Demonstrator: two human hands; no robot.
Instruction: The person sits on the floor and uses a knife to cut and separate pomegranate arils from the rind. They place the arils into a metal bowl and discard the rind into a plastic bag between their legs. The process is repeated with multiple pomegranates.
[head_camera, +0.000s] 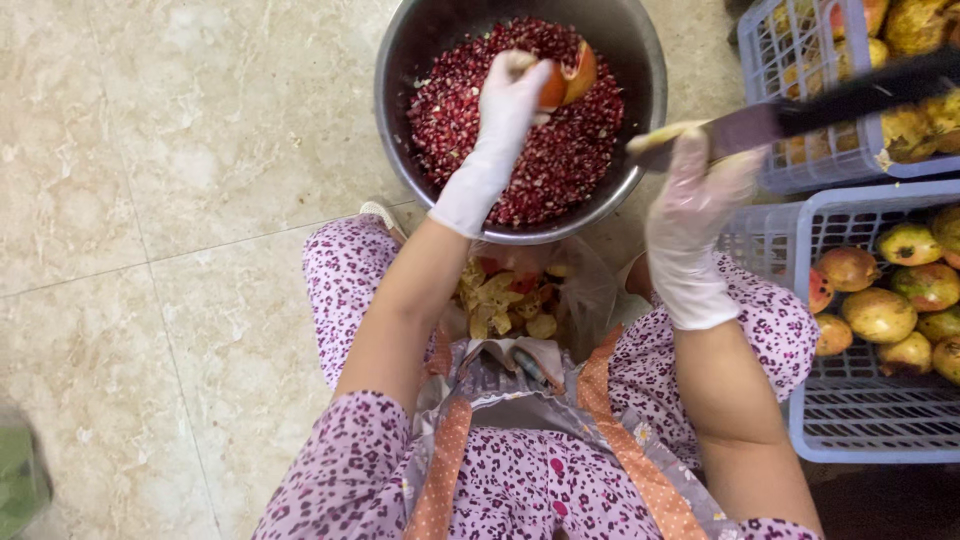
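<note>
Over the big metal bowl (640, 60) full of red seeds (470, 110): left hand (510, 95) in a white glove, fingers wrapped tight round a piece of pomegranate (572, 75). Just right of the bowl's rim: right hand (700, 190), gloved too, fingers closed on a knife (800, 115). Below the bowl, a bag of yellow peels (505, 300). Further right, two crates (850, 420) with whole fruit (880, 315).
</note>
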